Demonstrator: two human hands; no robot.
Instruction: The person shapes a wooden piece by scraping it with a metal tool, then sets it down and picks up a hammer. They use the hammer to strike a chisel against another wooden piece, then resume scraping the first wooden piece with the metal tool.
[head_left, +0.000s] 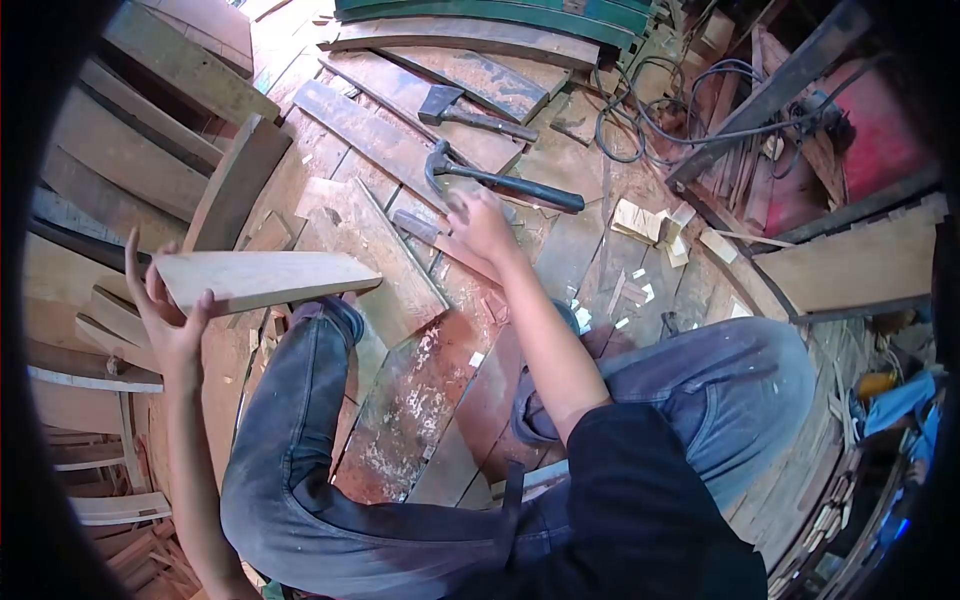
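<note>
Got the wood offcut (pixel 262 279) pinched in my left hand (pixel 170 320), held up over my left knee. Right hand (pixel 480 225) is open and empty, reaching toward the claw hammer (pixel 500 178) on the planks. I'd grab low on the handle for control.

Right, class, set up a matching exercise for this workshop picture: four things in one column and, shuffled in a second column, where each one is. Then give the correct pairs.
Things:
1. plank
2. claw hammer
3. hatchet
4. cable

Places:
A. coiled at the upper right of the floor
B. held up in the left hand
C. on the floorboards just beyond the right hand
D. on the boards beyond the claw hammer

Pairs: 1-B, 2-C, 3-D, 4-A
</note>
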